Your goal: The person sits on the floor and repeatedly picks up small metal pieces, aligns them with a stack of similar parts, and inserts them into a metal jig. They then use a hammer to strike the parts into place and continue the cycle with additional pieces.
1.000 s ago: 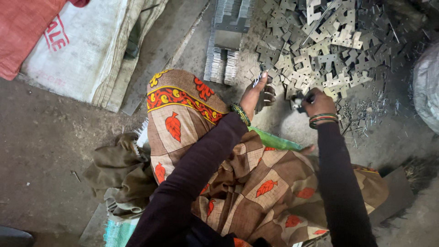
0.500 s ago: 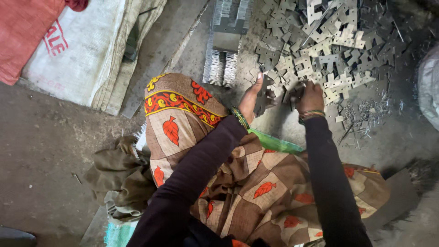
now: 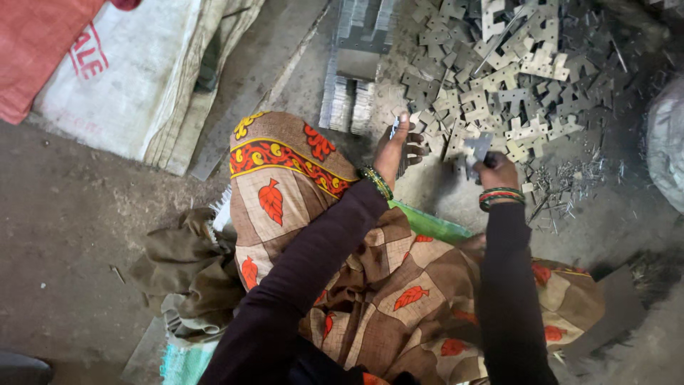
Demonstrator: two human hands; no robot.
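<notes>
My left hand [image 3: 396, 148] grips a small stack of flat grey metal plates [image 3: 403, 145] held on edge just above the floor. My right hand [image 3: 493, 170] is closed on another flat metal plate [image 3: 476, 148], a little to the right of the left hand. Both hands hover at the near edge of a big loose pile of notched metal plates [image 3: 507, 78] spread over the floor. Green and red bangles ring both wrists. Dark sleeves cover my arms, and patterned brown cloth with red leaves [image 3: 399, 285] covers my knees below.
Neat rows of stacked plates [image 3: 350, 93] stand on edge behind my left hand. Thin metal pins and scraps [image 3: 566, 189] lie scattered to the right. White and red sacks [image 3: 121, 71] lie at upper left, and crumpled brown cloth [image 3: 178, 264] at my left side.
Both hands have shifted slightly toward each other and away from me, and my right hand has lifted a plate from the pile's edge.
</notes>
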